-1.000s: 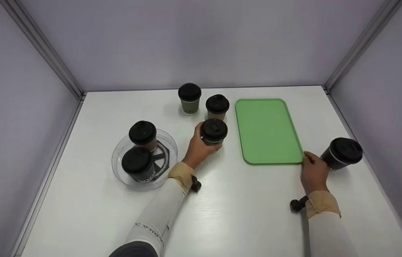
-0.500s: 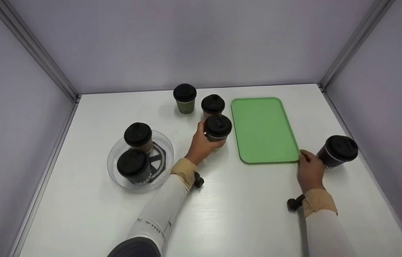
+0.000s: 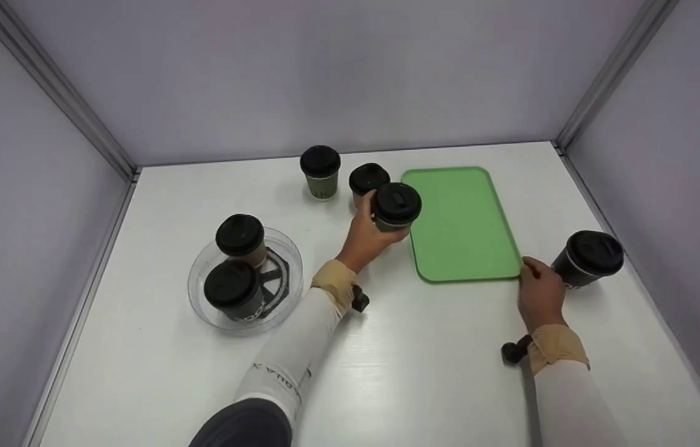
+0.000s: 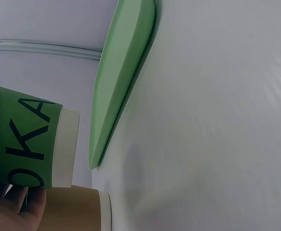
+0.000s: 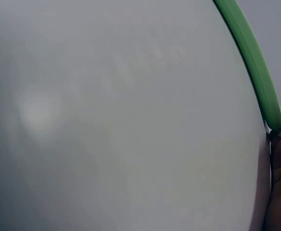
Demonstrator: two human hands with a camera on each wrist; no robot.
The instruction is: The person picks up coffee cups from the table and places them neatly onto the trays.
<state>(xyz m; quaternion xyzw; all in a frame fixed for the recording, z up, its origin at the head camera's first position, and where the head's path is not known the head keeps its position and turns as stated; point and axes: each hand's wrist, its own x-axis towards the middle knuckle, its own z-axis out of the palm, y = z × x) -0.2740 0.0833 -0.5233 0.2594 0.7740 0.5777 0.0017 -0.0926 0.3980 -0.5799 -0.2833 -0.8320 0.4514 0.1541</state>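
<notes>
My left hand (image 3: 369,236) grips a lidded paper coffee cup (image 4: 27,139) with a green sleeve and dark letters. Its black lid (image 3: 397,203) faces up in the head view, and the base hangs above the table beside the left edge of a green tray (image 3: 461,226). Thumb and fingers wrap around the sleeve from opposite sides. At the tray's near right corner, my right hand (image 3: 541,295) pinches the rim. In the right wrist view its fingertips meet the tray corner (image 5: 270,108), though part of the hand lies outside the frame.
Behind the held cup stands a brown cup (image 4: 78,207), with a green-sleeved cup (image 3: 322,180) farther back. A clear round dish (image 3: 200,304) on the left carries two lidded cups. One dark cup (image 3: 586,261) stands right of my right hand. Walls enclose the white table (image 3: 412,372).
My left hand has lifted the green-sleeved cup and carried it rightward and away from me, to the tray's left edge. The right hand has stayed at the tray corner.
</notes>
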